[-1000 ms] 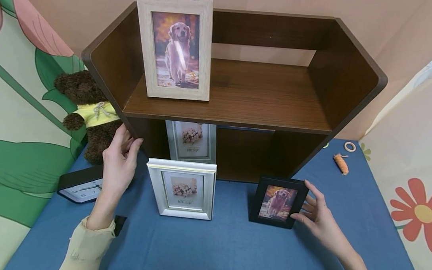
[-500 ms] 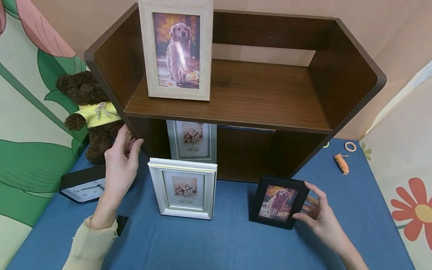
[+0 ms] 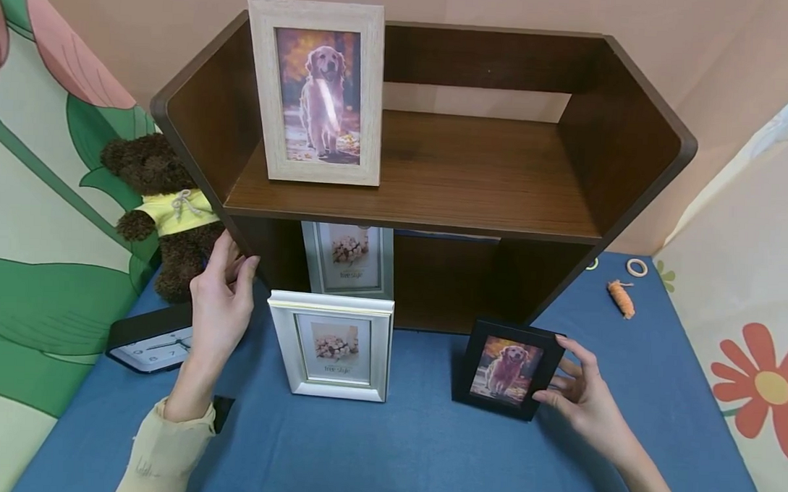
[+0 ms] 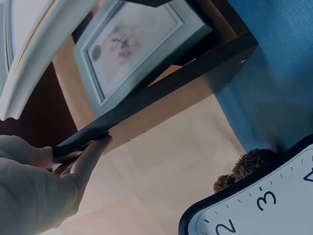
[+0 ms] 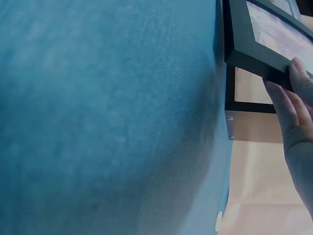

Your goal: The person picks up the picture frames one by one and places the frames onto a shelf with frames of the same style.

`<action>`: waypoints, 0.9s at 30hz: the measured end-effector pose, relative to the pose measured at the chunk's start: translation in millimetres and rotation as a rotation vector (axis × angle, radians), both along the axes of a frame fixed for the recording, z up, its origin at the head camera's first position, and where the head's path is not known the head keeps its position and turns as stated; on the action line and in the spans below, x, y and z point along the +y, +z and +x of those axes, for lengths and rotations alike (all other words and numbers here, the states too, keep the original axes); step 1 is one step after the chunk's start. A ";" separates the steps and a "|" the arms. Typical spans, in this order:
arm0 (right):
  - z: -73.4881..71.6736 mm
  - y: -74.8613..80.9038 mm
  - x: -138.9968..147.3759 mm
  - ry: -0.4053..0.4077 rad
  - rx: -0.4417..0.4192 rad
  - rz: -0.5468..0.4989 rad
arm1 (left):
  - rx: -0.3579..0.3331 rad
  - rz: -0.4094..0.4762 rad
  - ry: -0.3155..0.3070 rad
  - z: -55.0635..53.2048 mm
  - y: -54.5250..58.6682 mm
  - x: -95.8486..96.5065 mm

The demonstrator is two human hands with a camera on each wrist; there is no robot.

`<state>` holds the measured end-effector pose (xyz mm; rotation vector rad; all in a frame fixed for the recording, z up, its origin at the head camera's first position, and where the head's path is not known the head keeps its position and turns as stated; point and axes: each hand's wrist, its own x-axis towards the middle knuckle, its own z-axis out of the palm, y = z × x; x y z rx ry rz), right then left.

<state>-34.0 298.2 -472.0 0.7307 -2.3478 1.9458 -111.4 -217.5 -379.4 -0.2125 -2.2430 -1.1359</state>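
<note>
My left hand [image 3: 223, 298] pinches the left side panel of the dark brown shelf [image 3: 421, 221] at its front edge. In the left wrist view, thumb and fingers lie on either side of that panel [image 4: 161, 90]. My right hand [image 3: 578, 390] grips the right edge of a small black photo frame [image 3: 457, 378] with a dog picture, which stands tilted back on the blue cloth. In the right wrist view the thumb [image 5: 300, 78] lies on the frame's front and the fingers go behind it. A silver-white photo frame [image 3: 380, 354] with a flower picture stands between my hands.
On the upper shelf stands a large cream photo frame [image 3: 371, 100]; a grey-blue frame [image 3: 385, 267] stands in the lower compartment. Left of the shelf are a brown teddy bear [image 3: 183, 213] and a black-edged clock [image 3: 150, 339]. An orange wrapped bundle [image 3: 622, 299] and a ring [image 3: 636, 267] lie at right.
Nearly still: both hands keep their holds on the shelf panel and the black photo frame. The whole head view has shifted very slightly.
</note>
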 end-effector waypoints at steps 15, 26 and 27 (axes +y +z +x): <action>5.7 18.1 -5.1 -0.008 0.033 0.093 | 0.018 -0.028 0.022 -0.3 -2.7 1.8; 8.4 25.7 -7.8 0.008 0.028 0.125 | 0.013 -0.028 0.026 -0.7 -2.2 2.6; 8.5 26.6 -8.6 0.007 0.031 0.124 | 0.012 -0.027 0.026 -0.6 -2.2 2.7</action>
